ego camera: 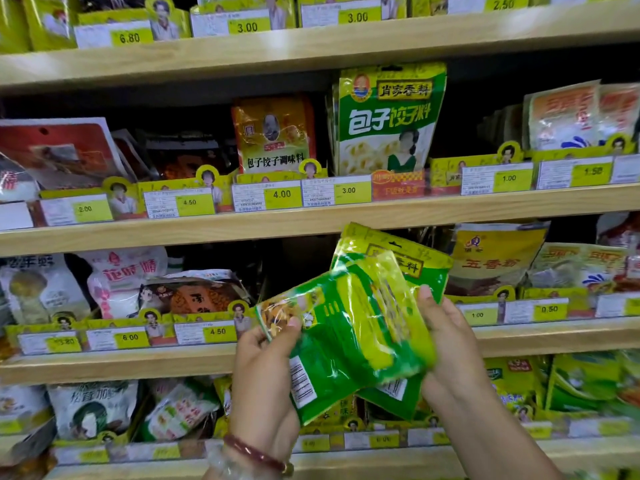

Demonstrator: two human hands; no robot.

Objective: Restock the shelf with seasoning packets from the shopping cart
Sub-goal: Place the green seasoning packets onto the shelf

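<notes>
I hold a fanned bunch of green and yellow seasoning packets [356,327] in front of the shelves. My left hand [265,379] grips the lower left edge, thumb on a packet's front. My right hand [446,344] clasps the right side, fingertips over the edge. On the middle shelf [311,220] a row of matching green packets [388,119] stands upright behind a 3.00 price tag. The shopping cart is out of view.
Wooden shelves run the full width, with yellow price tags along each front. An orange packet [273,133] stands left of the green row. Red packets [62,154] lie at the far left, and a yellow packet [495,258] stands on the lower shelf.
</notes>
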